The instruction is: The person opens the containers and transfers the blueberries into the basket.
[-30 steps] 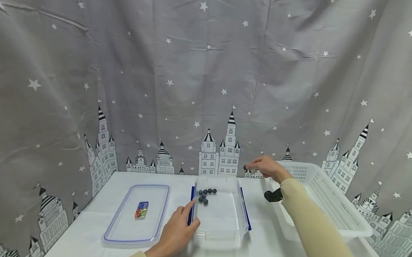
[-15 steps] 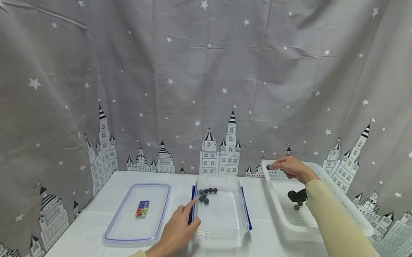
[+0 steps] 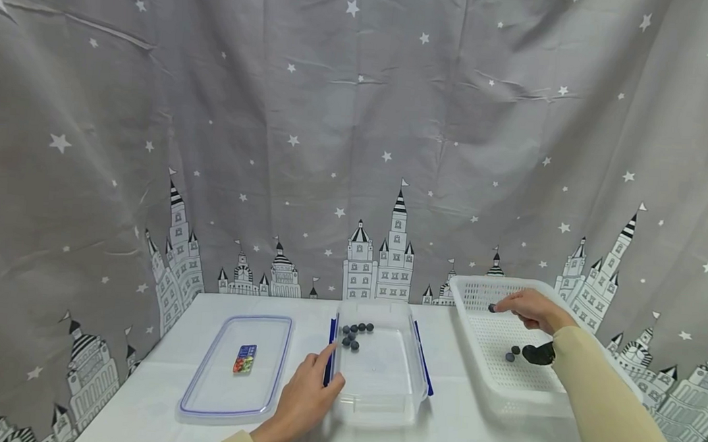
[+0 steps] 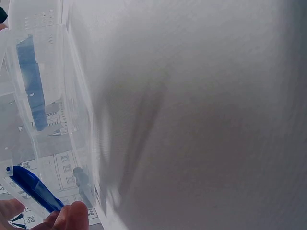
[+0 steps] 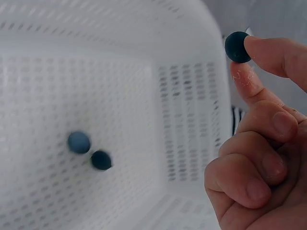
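Observation:
Between thumb and index finger, my right hand [image 3: 534, 309] pinches a dark blueberry [image 5: 237, 47] over the white perforated basket [image 3: 482, 364]. Two more blueberries [image 5: 89, 150] lie on the basket's floor, side by side. My left hand [image 3: 307, 390] grips the left side of a clear plastic container [image 3: 387, 378], its fingers by the blue latch [image 4: 36, 188] in the left wrist view. Several blueberries [image 3: 353, 328] sit grouped at the far left inside the container.
A clear lid [image 3: 210, 381] with a blue seal and a fruit-picture label [image 3: 245, 360] lies left of the container on the white table [image 3: 156, 378]. Behind hangs a grey curtain [image 3: 312, 110] printed with stars and castles. Another blue latch [image 3: 423, 357] hangs down on the container's right.
Carrying the blueberry, my right hand has moved right and slightly down, from beside the basket to over it. The two blueberries in the basket have come into view. My left hand stays put.

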Motion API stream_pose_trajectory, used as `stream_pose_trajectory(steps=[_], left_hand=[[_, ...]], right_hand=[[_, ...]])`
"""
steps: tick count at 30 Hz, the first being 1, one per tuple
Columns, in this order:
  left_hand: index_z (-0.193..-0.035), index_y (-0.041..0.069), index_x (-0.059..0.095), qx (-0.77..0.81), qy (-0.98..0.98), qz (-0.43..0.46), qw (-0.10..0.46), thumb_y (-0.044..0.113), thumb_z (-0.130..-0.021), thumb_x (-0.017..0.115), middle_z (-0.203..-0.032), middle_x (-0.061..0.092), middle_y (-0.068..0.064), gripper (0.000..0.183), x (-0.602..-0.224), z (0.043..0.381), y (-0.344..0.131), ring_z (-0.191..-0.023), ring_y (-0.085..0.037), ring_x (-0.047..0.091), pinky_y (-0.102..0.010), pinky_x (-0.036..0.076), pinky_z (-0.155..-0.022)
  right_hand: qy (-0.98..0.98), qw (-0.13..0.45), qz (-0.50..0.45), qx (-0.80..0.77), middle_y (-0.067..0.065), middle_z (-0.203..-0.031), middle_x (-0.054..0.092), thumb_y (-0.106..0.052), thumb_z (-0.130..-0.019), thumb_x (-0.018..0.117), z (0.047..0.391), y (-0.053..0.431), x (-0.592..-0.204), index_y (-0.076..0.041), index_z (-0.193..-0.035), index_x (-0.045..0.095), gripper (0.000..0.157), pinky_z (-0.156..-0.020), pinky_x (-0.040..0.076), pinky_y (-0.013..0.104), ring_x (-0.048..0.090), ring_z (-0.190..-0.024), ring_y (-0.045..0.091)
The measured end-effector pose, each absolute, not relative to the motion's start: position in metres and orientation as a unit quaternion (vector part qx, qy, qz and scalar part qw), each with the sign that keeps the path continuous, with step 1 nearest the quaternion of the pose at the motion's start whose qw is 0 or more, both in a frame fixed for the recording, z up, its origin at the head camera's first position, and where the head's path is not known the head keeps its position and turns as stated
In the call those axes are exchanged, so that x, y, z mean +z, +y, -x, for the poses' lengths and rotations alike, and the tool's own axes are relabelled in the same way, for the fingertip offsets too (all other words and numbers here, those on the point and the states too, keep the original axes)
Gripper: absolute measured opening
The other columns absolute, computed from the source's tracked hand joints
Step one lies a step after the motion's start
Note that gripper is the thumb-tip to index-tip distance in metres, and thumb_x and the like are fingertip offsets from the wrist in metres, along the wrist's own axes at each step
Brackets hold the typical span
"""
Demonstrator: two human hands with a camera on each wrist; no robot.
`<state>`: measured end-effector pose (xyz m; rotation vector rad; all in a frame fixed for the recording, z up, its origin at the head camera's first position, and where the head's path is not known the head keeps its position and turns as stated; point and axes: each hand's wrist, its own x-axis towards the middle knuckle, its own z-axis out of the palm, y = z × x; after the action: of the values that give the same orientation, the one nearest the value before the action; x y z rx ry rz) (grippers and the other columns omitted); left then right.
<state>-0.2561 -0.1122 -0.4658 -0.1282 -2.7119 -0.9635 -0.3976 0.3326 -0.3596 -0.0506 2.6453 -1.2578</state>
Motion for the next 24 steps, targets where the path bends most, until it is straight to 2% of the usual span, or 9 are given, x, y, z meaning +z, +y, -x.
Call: stream_pose_trajectory(steps=[3, 6, 11, 16, 20, 24], left_hand=[[-0.151, 0.020, 0.047, -0.332, -0.934, 0.041, 0.125, 0.037, -0.091, 0.059, -0.111, 0.060, -0.008, 0.064, -0.466, 0.256, -0.112, -0.080, -0.014, 0.047, -0.030, 0.039, -0.061], [-0.151, 0.020, 0.047, -0.333, -0.934, 0.039, 0.124, 0.037, -0.090, 0.059, -0.110, 0.059, -0.008, 0.064, -0.466, 0.256, -0.112, -0.079, -0.013, 0.046, -0.029, 0.038, -0.060], [-0.151, 0.019, 0.047, -0.332, -0.934, 0.037, 0.125, 0.036, -0.090, 0.059, -0.109, 0.059, -0.007, 0.064, -0.465, 0.257, -0.111, -0.080, -0.014, 0.047, -0.030, 0.039, -0.061], [-0.151, 0.020, 0.047, -0.332, -0.934, 0.039, 0.126, 0.036, -0.091, 0.059, -0.110, 0.059, -0.007, 0.064, -0.464, 0.256, -0.111, -0.080, -0.014, 0.047, -0.030, 0.039, -0.061], [-0.151, 0.019, 0.048, -0.331, -0.935, 0.040, 0.123, 0.036, -0.091, 0.060, -0.110, 0.059, -0.008, 0.064, -0.464, 0.256, -0.111, -0.080, -0.014, 0.047, -0.030, 0.039, -0.061], [-0.151, 0.019, 0.048, -0.331, -0.935, 0.040, 0.122, 0.037, -0.091, 0.060, -0.110, 0.059, -0.008, 0.064, -0.464, 0.256, -0.112, -0.079, -0.013, 0.047, -0.030, 0.039, -0.060]], right_hand=[[0.901, 0.111, 0.004, -0.419, -0.007, -0.056, 0.036, -0.025, -0.089, 0.072, 0.396, 0.340, -0.369, 0.005, -0.123, 0.067, 0.045, -0.050, 0.034, 0.024, 0.033, -0.049, 0.008], [0.903, 0.114, -0.016, -0.414, -0.007, -0.057, 0.036, -0.026, -0.088, 0.073, 0.396, 0.346, -0.377, -0.001, -0.109, 0.072, 0.033, -0.050, 0.034, 0.025, 0.033, -0.049, 0.009], [0.905, 0.122, -0.047, -0.406, -0.007, -0.056, 0.035, -0.025, -0.087, 0.072, 0.393, 0.355, -0.386, -0.009, -0.085, 0.069, 0.016, -0.052, 0.034, 0.025, 0.032, -0.050, 0.009], [0.912, 0.136, -0.069, -0.380, -0.006, -0.057, 0.030, -0.025, -0.087, 0.071, 0.388, 0.360, -0.390, -0.016, -0.062, 0.045, 0.037, -0.051, 0.032, 0.023, 0.028, -0.052, 0.009], [0.917, 0.149, -0.076, -0.362, -0.005, -0.060, 0.031, -0.025, -0.085, 0.071, 0.384, 0.363, -0.393, -0.018, -0.061, 0.036, 0.043, -0.051, 0.031, 0.022, 0.027, -0.053, 0.008], [0.924, 0.151, -0.082, -0.343, -0.001, -0.067, 0.036, -0.026, -0.084, 0.072, 0.383, 0.367, -0.396, -0.010, -0.070, 0.047, 0.032, -0.054, 0.033, 0.024, 0.032, -0.055, 0.010]])
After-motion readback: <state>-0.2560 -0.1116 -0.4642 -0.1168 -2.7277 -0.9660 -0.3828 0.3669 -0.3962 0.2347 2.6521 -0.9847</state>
